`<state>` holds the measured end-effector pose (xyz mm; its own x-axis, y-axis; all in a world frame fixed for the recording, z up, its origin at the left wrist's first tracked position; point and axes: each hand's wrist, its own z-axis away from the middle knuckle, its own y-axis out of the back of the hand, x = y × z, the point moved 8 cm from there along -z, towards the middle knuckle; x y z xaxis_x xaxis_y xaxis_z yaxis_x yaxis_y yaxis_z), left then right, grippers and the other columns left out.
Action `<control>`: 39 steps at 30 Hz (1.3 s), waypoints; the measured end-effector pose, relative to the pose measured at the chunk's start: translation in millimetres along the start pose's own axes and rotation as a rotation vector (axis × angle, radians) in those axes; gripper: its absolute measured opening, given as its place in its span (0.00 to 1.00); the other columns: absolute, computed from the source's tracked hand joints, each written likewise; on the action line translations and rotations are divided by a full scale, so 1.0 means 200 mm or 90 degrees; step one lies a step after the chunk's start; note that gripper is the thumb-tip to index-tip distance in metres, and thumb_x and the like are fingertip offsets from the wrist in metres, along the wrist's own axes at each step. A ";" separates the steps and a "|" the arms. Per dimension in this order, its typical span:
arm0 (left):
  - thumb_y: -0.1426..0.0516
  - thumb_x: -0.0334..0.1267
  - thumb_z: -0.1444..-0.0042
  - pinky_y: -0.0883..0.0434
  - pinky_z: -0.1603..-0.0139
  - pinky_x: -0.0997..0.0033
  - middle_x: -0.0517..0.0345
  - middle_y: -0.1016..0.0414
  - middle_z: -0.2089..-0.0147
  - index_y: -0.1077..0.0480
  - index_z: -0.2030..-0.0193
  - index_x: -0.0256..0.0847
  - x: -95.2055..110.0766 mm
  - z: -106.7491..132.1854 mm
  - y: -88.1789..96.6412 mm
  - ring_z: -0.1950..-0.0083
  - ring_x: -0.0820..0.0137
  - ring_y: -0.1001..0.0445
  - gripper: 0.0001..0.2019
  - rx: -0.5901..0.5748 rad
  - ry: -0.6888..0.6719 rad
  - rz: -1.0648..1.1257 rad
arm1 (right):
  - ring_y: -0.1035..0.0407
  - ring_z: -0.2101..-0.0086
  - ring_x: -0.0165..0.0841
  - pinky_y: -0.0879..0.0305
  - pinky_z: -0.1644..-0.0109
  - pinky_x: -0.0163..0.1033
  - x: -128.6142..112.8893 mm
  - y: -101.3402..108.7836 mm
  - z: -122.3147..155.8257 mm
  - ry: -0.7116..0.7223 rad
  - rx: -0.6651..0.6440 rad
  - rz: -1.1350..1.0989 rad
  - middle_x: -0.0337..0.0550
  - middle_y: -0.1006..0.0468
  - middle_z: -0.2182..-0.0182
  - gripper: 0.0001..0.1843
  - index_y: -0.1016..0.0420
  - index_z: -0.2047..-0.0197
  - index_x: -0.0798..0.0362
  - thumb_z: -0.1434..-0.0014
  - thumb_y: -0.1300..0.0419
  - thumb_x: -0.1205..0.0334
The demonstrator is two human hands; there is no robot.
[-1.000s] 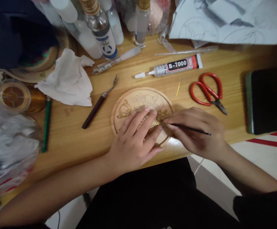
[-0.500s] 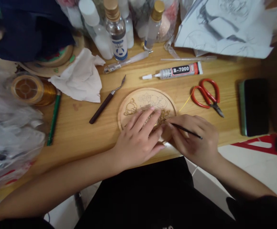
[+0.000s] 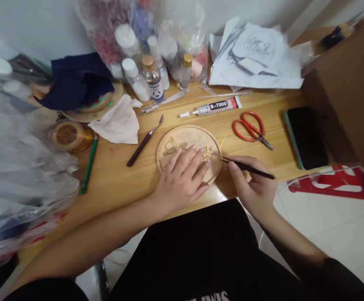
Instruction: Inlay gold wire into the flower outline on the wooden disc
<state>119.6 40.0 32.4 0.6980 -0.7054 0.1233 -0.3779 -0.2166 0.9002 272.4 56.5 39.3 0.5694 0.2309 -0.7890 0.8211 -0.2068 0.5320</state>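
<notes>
A round wooden plate (image 3: 166,140) with a raised rim lies on the table, bearing a line drawing partly outlined in gold wire. My left hand (image 3: 182,177) rests flat across its lower middle, fingers spread, covering part of the design. In my right hand (image 3: 254,179) are black tweezers (image 3: 247,166), their tips pointing left at the plate's right edge and slightly apart. A short yellow wire (image 3: 223,141) sticks out past the plate's upper right rim. Whether the tweezers grip anything is too small to tell.
Red-handled scissors (image 3: 249,127), a phone (image 3: 306,138) and a B-7000 glue tube (image 3: 213,107) lie right and behind. On the left are a palette knife (image 3: 144,141), green pencil (image 3: 89,165), wire spool (image 3: 72,136) and crumpled tissue (image 3: 119,121). Bottles (image 3: 153,79) and paper drawings (image 3: 257,54) stand farther back.
My right hand has drawn back to the right, so the tweezers have left the design for the plate's edge. My left hand stays on the plate. The camera view has shifted upward.
</notes>
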 end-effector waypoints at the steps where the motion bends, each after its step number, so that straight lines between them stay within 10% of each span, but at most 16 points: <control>1: 0.45 0.45 0.36 0.37 0.36 0.47 0.40 0.30 0.38 0.31 0.42 0.37 0.01 0.00 0.01 0.35 0.51 0.34 0.20 0.012 -0.013 -0.017 | 0.23 0.64 0.30 0.24 0.61 0.36 0.01 -0.01 0.03 -0.012 0.006 -0.009 0.40 0.18 0.64 0.08 0.23 0.57 0.49 0.40 0.38 0.68; 13: 0.53 0.42 0.32 0.41 0.31 0.45 0.38 0.41 0.32 0.47 0.30 0.39 -0.37 0.04 -0.02 0.29 0.54 0.43 0.26 -0.020 0.212 0.118 | 0.21 0.62 0.36 0.22 0.58 0.43 -0.11 -0.06 0.17 0.138 0.014 0.070 0.46 0.17 0.63 0.09 0.22 0.55 0.50 0.38 0.41 0.68; 21: 0.48 0.44 0.34 0.38 0.34 0.41 0.36 0.44 0.31 0.49 0.29 0.41 -0.21 0.21 0.02 0.30 0.49 0.43 0.29 -0.050 0.296 0.149 | 0.20 0.62 0.36 0.22 0.58 0.41 -0.04 0.00 0.08 0.219 -0.082 0.053 0.46 0.16 0.62 0.08 0.21 0.56 0.51 0.37 0.41 0.66; 30: 0.47 0.39 0.35 0.28 0.42 0.47 0.39 0.39 0.38 0.45 0.33 0.42 0.05 0.40 0.14 0.36 0.53 0.35 0.25 -0.027 0.369 0.106 | 0.21 0.59 0.36 0.23 0.53 0.40 0.10 -0.08 -0.15 0.110 -0.251 -0.105 0.45 0.16 0.59 0.10 0.20 0.57 0.51 0.39 0.40 0.59; 39: 0.47 0.42 0.35 0.32 0.41 0.43 0.37 0.36 0.42 0.34 0.40 0.35 -0.04 0.21 0.17 0.39 0.49 0.35 0.20 -0.031 0.225 -0.002 | 0.22 0.56 0.35 0.25 0.49 0.41 0.06 -0.17 -0.27 0.086 -0.352 -0.171 0.45 0.17 0.58 0.09 0.20 0.58 0.52 0.39 0.38 0.59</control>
<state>76.4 9.6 45.8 0.8696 -0.4260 0.2494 -0.3516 -0.1797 0.9187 254.2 118.0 29.3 0.3104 0.3325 -0.8905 0.8150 0.3891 0.4294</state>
